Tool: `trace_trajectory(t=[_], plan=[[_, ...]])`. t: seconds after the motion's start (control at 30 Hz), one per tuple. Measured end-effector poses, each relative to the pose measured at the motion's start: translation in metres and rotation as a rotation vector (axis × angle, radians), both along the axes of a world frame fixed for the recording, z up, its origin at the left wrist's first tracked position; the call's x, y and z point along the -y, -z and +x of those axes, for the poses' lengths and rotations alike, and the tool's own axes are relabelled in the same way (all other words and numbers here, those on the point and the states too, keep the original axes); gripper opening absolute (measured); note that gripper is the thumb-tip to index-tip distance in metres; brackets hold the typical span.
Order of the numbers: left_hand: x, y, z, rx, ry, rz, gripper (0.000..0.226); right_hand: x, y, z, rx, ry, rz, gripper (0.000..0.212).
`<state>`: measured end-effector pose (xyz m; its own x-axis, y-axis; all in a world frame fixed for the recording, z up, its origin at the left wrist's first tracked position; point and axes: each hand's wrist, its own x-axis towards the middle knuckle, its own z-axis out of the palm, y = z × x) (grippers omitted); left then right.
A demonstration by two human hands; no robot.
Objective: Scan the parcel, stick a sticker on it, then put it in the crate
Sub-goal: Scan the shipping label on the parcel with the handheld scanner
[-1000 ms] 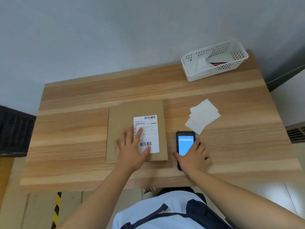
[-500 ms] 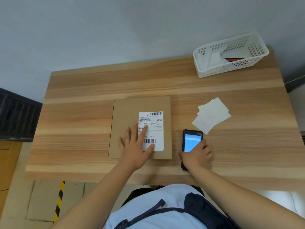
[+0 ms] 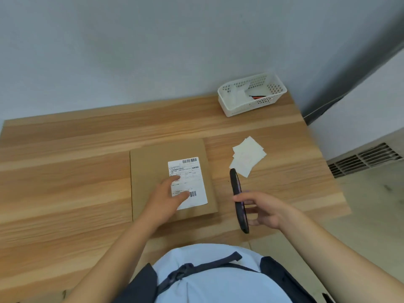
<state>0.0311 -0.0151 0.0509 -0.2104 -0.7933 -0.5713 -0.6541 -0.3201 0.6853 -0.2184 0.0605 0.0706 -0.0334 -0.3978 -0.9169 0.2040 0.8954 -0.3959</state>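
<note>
My right hand (image 3: pixel 260 212) gripped the scanner phone (image 3: pixel 239 200) edge-on at about four o'clock, and I judged the scan would go best with its back turned down over a barcode while my left hand (image 3: pixel 162 199), fingers spread flat on the label (image 3: pixel 188 182), pinned the parcel (image 3: pixel 170 180) at table centre without covering the code. A second before, that phone lay flat on the table (image 3: pixel 65 171), screen up. Farther off sat the stickers (image 3: pixel 248 157) at two o'clock and the crate (image 3: pixel 251 94) at one.
</note>
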Motion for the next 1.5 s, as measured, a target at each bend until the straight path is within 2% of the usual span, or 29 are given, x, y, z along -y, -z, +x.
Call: trace_trajectory(t=[0.07, 0.13, 0.3, 0.43, 0.57, 0.67, 0.83, 1.0, 1.17, 1.37, 1.5], plan=[[0.005, -0.02, 0.005, -0.282, -0.07, 0.144, 0.039, -0.007, -0.016, 0.006, 0.017, -0.043, -0.086, 0.048], [0.009, -0.036, 0.01, -0.413, -0.043, 0.177, 0.033, -0.01, -0.038, 0.014, 0.02, -0.114, -0.172, 0.065], [0.006, -0.069, 0.017, -0.616, 0.074, 0.179, 0.058, -0.017, -0.085, 0.043, 0.096, -0.3, -0.341, 0.07], [0.0, -0.077, 0.022, -0.739, 0.129, 0.266, 0.067, -0.028, -0.1, 0.068, 0.086, -0.383, -0.408, 0.073], [-0.005, -0.076, 0.029, -0.786, 0.169, 0.383, 0.07, -0.044, -0.103, 0.085, 0.064, -0.369, -0.418, 0.078], [-0.011, -0.071, 0.031, -0.819, 0.163, 0.449, 0.064, -0.059, -0.1, 0.095, 0.036, -0.368, -0.405, 0.078], [-0.022, -0.069, 0.037, -0.835, 0.144, 0.471, 0.06, -0.072, -0.095, 0.108, 0.031, -0.256, -0.357, 0.065], [-0.022, -0.064, 0.047, -0.823, 0.137, 0.437, 0.06, -0.069, -0.089, 0.12, -0.079, -0.223, -0.365, 0.059], [-0.021, -0.062, 0.061, -0.829, 0.093, 0.437, 0.071, -0.061, -0.085, 0.127, -0.091, -0.286, -0.368, 0.062], [-0.02, -0.056, 0.079, -0.861, 0.027, 0.463, 0.052, -0.045, -0.084, 0.143, -0.109, -0.353, -0.365, 0.057], [-0.011, -0.053, 0.089, -0.848, 0.067, 0.455, 0.051, -0.036, -0.087, 0.15, -0.208, -0.402, -0.34, 0.058]])
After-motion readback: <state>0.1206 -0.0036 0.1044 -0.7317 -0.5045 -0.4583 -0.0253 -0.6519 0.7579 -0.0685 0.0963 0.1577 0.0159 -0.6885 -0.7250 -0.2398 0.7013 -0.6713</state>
